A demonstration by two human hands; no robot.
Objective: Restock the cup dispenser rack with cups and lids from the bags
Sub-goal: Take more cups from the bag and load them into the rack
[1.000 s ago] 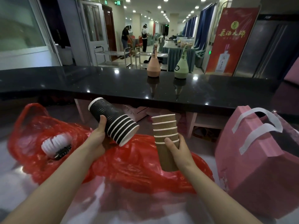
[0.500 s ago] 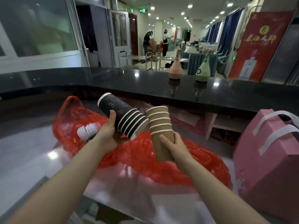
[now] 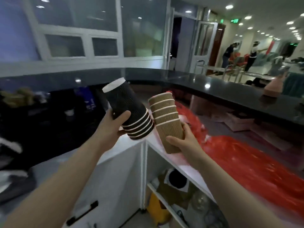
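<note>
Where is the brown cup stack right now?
In the head view, the brown cup stack sits centre frame, held in the right hand, just right of the black cup stack in the left hand, above the white counter corner.

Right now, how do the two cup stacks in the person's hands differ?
The black cup stack is dark with white rims; the brown cup stack is tan kraft paper. The black stack leans with its base up and to the left; the brown stack stands closer to upright. The left hand holds the black stack, the right hand the brown. Both are nested, ribbed paper cups held upside down, rims downward.
</note>
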